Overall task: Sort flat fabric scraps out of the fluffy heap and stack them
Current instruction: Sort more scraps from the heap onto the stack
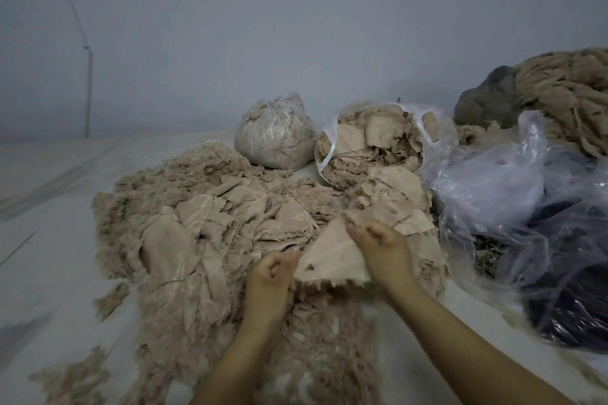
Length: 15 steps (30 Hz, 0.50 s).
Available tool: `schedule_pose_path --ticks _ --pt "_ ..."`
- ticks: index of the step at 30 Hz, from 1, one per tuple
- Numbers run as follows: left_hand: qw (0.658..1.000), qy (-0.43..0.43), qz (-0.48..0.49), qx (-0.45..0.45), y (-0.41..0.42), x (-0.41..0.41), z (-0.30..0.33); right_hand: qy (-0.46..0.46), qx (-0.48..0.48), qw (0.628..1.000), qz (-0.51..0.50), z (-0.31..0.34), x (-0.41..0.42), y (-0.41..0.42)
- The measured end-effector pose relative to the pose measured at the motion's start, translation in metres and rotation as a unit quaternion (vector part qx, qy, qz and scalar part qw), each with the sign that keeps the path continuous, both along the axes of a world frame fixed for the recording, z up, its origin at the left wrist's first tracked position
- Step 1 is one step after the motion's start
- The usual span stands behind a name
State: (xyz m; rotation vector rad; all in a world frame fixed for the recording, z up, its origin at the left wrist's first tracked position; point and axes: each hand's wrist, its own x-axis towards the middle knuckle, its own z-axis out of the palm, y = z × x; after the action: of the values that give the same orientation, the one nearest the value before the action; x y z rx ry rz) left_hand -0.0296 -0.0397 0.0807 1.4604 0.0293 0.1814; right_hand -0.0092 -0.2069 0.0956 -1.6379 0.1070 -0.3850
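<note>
Both hands' fingers [357,229] pinching opposite scrap [332,256] edges

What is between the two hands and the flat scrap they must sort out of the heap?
Nothing visible. The left hand grips the flat scrap at its left edge and the right hand grips it near the top, so both already touch it. The scrap lies on top of the fluffy heap, with no fluff covering it.

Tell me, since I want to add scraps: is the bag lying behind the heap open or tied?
Open. The bag lies tipped toward the heap, its mouth gaping, flat scraps showing inside and spilling out.
</note>
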Motion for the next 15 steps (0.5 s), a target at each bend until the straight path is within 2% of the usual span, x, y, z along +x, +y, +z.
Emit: schedule_pose_path --ticks 3,4,5,7,8,9,11,12,14,15 --pt "1.000 -0.023 -0.005 -0.007 0.002 0.003 0.005 0.005 0.042 0.997 -0.058 0.029 0.027 -0.025" --pt "1.000 -0.023 -0.004 0.003 0.005 0.004 0.004 0.020 0.009 0.996 -0.083 0.035 0.036 -0.035" --pt "1.000 -0.021 -0.003 0.020 0.007 0.004 0.002 0.057 -0.067 0.989 -0.121 0.040 0.042 -0.044" --pt "0.998 -0.016 -0.002 0.059 0.011 0.004 -0.006 0.075 -0.194 0.958 -0.199 0.037 0.041 -0.049" --pt "0.997 -0.014 -0.002 0.077 0.012 0.006 -0.010 0.050 -0.222 0.954 -0.194 0.031 0.036 -0.043" --pt "0.995 -0.012 0.002 0.096 0.011 0.007 -0.014 0.030 -0.229 0.962 -0.147 0.020 0.030 -0.033" --pt "0.990 -0.018 0.016 0.136 0.008 0.010 -0.017 0.064 -0.254 0.965 -0.006 -0.007 0.017 -0.004" --pt "0.986 -0.030 0.022 0.163 0.006 0.012 -0.017 0.094 -0.281 0.954 0.043 -0.022 0.014 0.008" --pt "0.959 -0.094 0.011 0.268 0.004 0.014 -0.016 0.117 -0.317 0.939 0.058 -0.045 0.014 0.024" --pt "0.935 -0.128 -0.018 0.332 0.003 0.015 -0.014 0.127 -0.290 0.948 0.034 -0.051 0.017 0.029"
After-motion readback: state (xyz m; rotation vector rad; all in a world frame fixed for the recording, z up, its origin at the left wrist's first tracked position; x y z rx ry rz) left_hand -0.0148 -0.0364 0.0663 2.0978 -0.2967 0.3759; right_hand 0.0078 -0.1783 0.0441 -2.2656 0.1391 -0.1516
